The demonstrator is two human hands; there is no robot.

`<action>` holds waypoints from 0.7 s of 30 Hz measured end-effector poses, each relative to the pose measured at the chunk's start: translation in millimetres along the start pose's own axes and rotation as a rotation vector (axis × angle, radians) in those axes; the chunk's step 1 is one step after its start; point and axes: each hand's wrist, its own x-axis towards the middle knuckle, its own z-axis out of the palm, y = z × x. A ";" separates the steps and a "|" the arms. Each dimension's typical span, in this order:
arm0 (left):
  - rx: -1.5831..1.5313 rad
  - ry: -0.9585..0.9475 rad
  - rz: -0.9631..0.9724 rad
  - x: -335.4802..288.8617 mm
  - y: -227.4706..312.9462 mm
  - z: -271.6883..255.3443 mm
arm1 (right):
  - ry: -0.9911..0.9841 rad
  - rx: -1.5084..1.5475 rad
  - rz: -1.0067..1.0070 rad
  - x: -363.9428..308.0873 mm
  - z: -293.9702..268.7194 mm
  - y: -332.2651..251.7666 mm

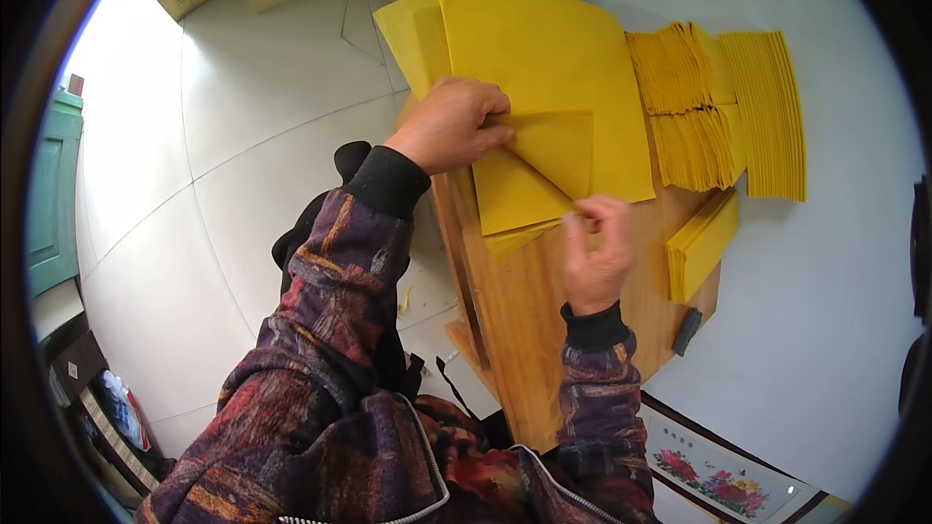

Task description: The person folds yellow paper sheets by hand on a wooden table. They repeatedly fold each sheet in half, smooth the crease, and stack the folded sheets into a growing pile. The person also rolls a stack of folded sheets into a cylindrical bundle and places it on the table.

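A stack of large yellow paper sheets (544,39) lies on the wooden table in front of me. On top of it is a yellow paper sheet (558,146) with a corner turned over into a triangle, a dark gap showing along its slanting edge. My left hand (454,124) is closed, pinching that sheet at the fold's upper left end. At the lower right end of the slanting edge, my right hand (597,252) is closed with thumb and fingers together on the sheet's corner. The right hand is slightly blurred.
Bundles of folded yellow paper (670,68) stand beside the stack, with another long bundle (772,116) against the white wall. A smaller folded bundle (704,247) and a dark grey block (686,331) sit near the table's right edge. Bare wooden tabletop (529,349) shows nearer me.
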 end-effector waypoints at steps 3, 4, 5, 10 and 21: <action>-0.104 0.017 -0.061 -1.0 1.8 1.3 | -0.289 -0.096 -0.131 -2.1 1.0 -7.4; -0.085 0.008 -0.057 -0.1 2.2 1.2 | -0.308 -0.090 -0.119 -0.8 3.8 -7.8; -0.073 0.005 -0.047 1.0 2.4 0.6 | -0.329 -0.080 -0.113 1.1 7.3 -7.3; -0.065 -0.003 -0.020 1.1 0.9 -0.7 | -0.357 -0.085 -0.188 13.7 9.3 3.5; -0.101 0.008 -0.078 -3.1 13.1 -2.0 | 0.057 -0.037 0.204 -60.0 -36.8 51.8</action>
